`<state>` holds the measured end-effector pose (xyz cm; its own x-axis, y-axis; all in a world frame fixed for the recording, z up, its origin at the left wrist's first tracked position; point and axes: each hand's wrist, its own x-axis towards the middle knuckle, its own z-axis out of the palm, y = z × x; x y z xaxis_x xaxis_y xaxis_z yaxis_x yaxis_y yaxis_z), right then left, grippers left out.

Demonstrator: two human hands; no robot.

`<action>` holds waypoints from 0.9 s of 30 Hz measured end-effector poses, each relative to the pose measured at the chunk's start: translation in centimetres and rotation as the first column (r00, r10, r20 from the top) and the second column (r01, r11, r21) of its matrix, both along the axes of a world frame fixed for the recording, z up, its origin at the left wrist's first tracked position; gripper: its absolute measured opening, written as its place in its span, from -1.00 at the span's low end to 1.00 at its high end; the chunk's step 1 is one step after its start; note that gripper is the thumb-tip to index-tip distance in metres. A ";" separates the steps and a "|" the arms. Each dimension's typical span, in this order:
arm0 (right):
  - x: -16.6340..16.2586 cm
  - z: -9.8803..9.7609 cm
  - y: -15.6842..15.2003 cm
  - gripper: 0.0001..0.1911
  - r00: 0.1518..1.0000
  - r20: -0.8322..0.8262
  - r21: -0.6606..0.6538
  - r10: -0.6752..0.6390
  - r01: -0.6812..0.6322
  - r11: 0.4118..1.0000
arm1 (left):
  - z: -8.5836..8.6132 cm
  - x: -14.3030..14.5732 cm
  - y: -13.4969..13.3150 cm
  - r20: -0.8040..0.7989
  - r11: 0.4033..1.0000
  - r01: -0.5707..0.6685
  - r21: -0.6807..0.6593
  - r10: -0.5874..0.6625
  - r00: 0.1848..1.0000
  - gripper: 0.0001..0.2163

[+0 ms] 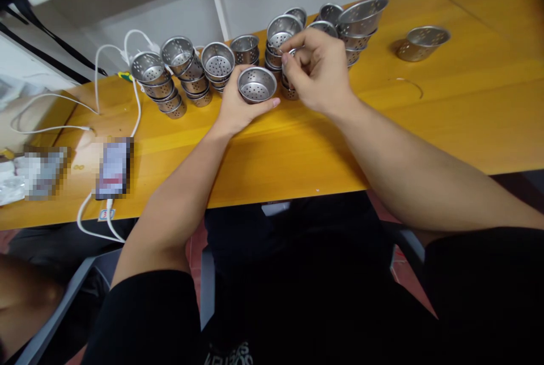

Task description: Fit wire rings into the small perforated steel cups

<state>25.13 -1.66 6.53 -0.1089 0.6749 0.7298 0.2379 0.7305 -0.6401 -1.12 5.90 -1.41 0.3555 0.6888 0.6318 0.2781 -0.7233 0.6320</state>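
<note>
The left hand (236,107) cups a perforated metal cup (256,84) from its 7 o'clock side, fingers curled round the wall, mouth facing up. Just at 3 o'clock of it, the right hand (317,70) pinches something small at a short stack of cups (289,88) — fingertips closed, though what they grip is too hidden to tell. The held cup sits nearer the left hand — touching it. More stacked cups (170,79) line the yellow table (446,115) toward 10 o'clock.
</note>
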 end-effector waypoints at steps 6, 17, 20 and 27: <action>0.2 -0.3 0.3 -0.42 1.000 -0.001 0.005 -0.019 0.019 1.000 | 0.1 0.6 0.1 0.008 0.998 0.062 0.017 -0.062 0.998 0.06; 0.1 -0.1 0.0 -0.17 1.000 0.018 -0.020 0.002 -0.001 1.000 | 0.2 0.3 -0.6 -0.030 0.997 0.072 0.008 -0.071 0.997 0.13; 0.2 -0.3 0.2 -0.26 0.999 0.033 -0.028 -0.024 0.025 0.999 | 0.0 0.3 -0.2 -0.009 0.998 0.054 0.031 -0.053 0.999 0.15; 0.1 -0.4 0.2 -0.44 0.998 -0.001 -0.041 0.067 -0.067 0.997 | 0.9 0.8 -0.9 -0.018 0.998 0.045 0.033 -0.045 0.999 0.15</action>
